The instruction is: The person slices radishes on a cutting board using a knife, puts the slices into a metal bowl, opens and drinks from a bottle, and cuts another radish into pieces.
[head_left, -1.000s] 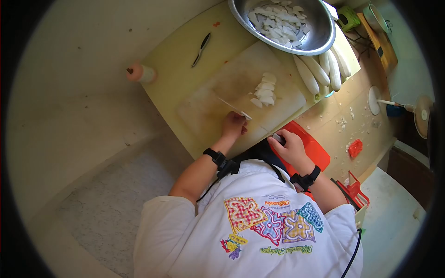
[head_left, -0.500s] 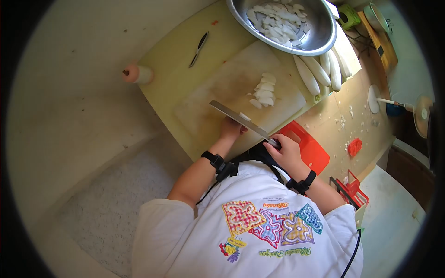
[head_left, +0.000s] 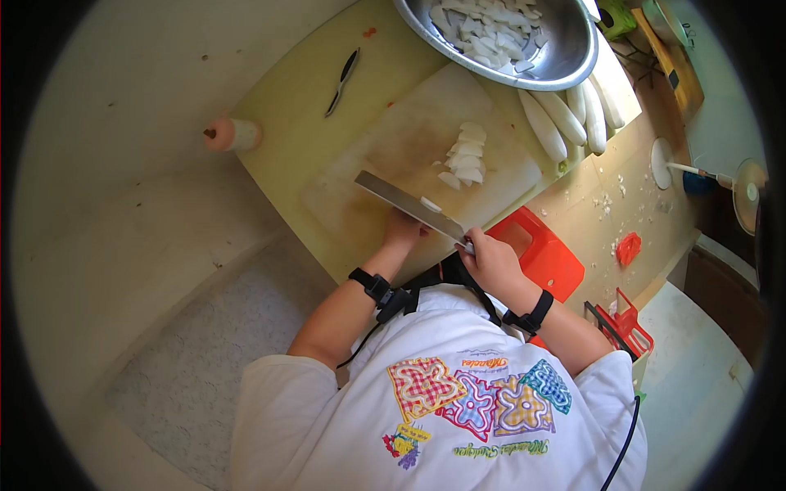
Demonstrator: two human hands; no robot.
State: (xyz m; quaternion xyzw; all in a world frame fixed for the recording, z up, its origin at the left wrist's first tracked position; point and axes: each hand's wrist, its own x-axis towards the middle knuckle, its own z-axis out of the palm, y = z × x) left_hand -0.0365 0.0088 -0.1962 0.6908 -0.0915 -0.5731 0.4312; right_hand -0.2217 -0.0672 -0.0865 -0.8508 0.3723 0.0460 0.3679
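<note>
Your knife [head_left: 401, 199] lies across the front of your L hand [head_left: 401, 230], broad face up toward you, over the cutting board [head_left: 389, 151]. R hand [head_left: 493, 260] has its handle wrapped in curled fingers, just right of the L. L fingers are mostly behind/under the steel: can't tell if they're pinching anything or just resting.

One white slice [head_left: 431, 205] sits at the blade's far edge, btwn your two hands; can't tell if it's on the steel or on the board just past it.

Change: 1 s ago the blade was a thin line, edge-on, w/ L fingers in plain sight near that slice. Now it's tipped over & covers them. My read: the blade's laid over rather than upright in a cut, and w/ fingers out of sight, that's the spot to watch.

Ahead of R hand, beyond the blade, the overlapping slices [head_left: 468, 154] are unmoved on the board. Farther ahead, a bit R: metal bowl [head_left: 585, 67] w/ white pieces [head_left: 491, 37]; below its rim, whole peeled white vegs [head_left: 542, 127].

Off L hand, far ahead: dark-handled tool [head_left: 344, 80]; out L: pinkish bottle [head_left: 235, 134]. Red stool [head_left: 550, 260] just R of R hand.
</note>
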